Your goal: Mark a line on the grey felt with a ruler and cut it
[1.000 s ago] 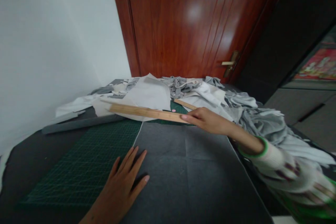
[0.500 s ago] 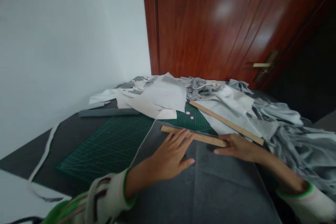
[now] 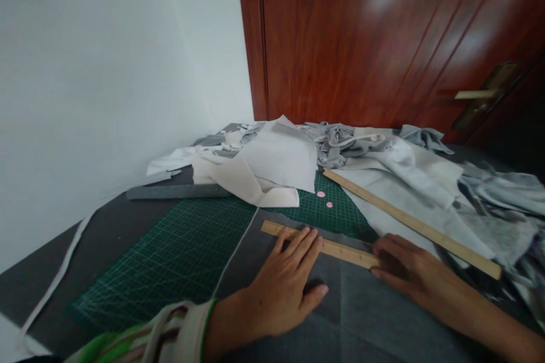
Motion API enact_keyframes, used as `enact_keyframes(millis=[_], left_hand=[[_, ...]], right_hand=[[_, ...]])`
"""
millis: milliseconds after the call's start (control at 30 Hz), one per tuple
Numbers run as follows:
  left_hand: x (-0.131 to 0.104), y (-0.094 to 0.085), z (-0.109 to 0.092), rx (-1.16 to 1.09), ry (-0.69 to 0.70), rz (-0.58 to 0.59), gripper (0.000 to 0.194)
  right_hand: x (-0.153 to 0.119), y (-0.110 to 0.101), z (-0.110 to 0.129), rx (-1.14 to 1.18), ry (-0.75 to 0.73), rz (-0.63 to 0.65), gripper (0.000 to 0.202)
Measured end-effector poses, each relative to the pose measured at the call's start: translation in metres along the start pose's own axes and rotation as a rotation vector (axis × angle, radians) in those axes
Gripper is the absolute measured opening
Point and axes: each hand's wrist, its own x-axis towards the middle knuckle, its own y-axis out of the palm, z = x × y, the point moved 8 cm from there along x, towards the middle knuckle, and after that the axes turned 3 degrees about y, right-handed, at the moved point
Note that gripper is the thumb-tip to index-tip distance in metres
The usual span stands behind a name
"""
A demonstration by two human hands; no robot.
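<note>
A short wooden ruler (image 3: 344, 251) lies across the far part of a dark grey cloth (image 3: 361, 295), close to the cloth's far edge. My left hand (image 3: 283, 283) rests on the ruler with its fingers stretched over the wood and its thumb apart on the cloth. At the ruler's right end, my right hand (image 3: 413, 269) has its thumb and fingers closed around the tip, hiding it. Under the cloth a green cutting mat (image 3: 170, 255) shows on the left and beyond the far edge.
A longer wooden ruler (image 3: 409, 218) slants over pale fabric at the right. Two pink discs (image 3: 321, 194) lie on the mat. White pieces (image 3: 281, 153) and grey scraps (image 3: 506, 187) are heaped along the back. Behind the table are a white wall (image 3: 128, 68) and a wooden door (image 3: 340, 39).
My view has shifted, so the table's things look larger and the door handle sits farther right. Both hands stay at the short ruler, which remains near the cloth's far edge.
</note>
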Motion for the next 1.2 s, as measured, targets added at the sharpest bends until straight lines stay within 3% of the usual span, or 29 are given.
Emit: enact_keyframes(millis=[200,433,567,800,1000,1200], left_hand=[[-0.003,0.006,-0.001,0.048,-0.076,0.052,0.069],[-0.009,0.013,0.005,0.116,-0.118,0.000,0.075],[-0.008,0.010,0.005,0.170,-0.103,-0.030,0.075],[-0.007,0.005,0.006,0.277,-0.102,-0.063,0.071],[-0.007,-0.005,0.003,0.375,-0.068,-0.180,0.066],[-0.006,-0.012,0.001,0.433,-0.031,-0.243,0.064]], right_hand=[[0.000,-0.001,0.012,-0.033,-0.110,-0.173,0.013],[-0.001,-0.008,0.031,-0.133,-0.234,-0.381,0.020],[-0.001,-0.010,0.041,-0.178,-0.267,-0.439,0.026],[-0.003,-0.013,0.044,-0.293,-0.269,-0.445,0.032],[-0.006,-0.018,0.038,-0.370,-0.233,-0.405,0.040],[-0.004,-0.012,0.033,-0.345,-0.168,-0.365,0.021]])
